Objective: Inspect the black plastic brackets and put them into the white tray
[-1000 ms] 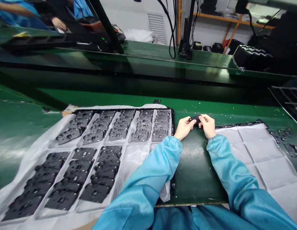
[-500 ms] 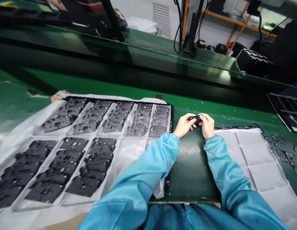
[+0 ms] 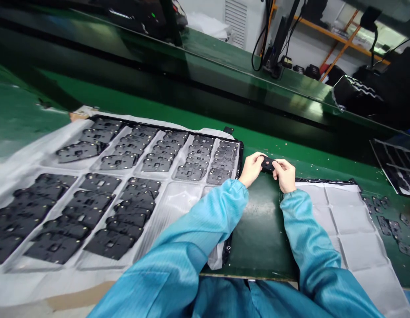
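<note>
Between my two hands is a small flat black plate (image 3: 268, 164) with a hole near its middle, held up over the green bench. My left hand (image 3: 253, 169) pinches its left end. The right end is gripped by my right hand (image 3: 284, 174), thumb and fingers closed on it. To the left lies a compartment tray (image 3: 183, 194) lined with thin white sheeting. Rows of overlapping black plates (image 3: 158, 152) fill many of its compartments; they look like the held one. My left forearm hides part of that tray.
Right of my arm lies a second lined tray (image 3: 352, 212). Loose black parts (image 3: 395, 227) are scattered on the bench beyond it. A dark tray (image 3: 395, 165) sits at the far right. A raised green ledge (image 3: 218, 55) runs along the back, with a dark post (image 3: 284, 37) on it.
The black plate has been turned so its broad face with the hole shows. My hands have shifted slightly apart around it. The whole view has tilted a little.
</note>
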Demonstrator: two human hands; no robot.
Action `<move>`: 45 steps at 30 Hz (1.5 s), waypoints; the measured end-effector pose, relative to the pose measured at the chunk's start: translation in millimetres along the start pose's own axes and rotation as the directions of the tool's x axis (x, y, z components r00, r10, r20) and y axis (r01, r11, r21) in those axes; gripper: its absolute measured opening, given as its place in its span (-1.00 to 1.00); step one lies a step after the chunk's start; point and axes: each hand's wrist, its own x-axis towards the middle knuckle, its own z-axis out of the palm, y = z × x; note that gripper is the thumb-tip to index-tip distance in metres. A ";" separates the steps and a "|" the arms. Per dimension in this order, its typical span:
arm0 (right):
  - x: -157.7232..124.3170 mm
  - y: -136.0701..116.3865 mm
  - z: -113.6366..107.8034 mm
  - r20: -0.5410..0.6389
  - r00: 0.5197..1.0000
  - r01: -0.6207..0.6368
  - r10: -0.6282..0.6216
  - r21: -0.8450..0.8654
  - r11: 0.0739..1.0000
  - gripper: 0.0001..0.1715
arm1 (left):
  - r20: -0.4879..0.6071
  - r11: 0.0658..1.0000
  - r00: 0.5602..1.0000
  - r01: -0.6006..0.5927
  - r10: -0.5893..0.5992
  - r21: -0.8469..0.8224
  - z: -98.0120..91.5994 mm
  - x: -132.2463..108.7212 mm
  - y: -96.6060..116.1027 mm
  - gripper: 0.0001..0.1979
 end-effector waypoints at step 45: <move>-7.6 2.5 8.2 0.119 0.992 0.058 -0.036 -0.186 0.981 -0.63 | 0.042 0.998 0.998 0.055 -0.054 -0.039 -1.3 -3.1 0.1 -0.77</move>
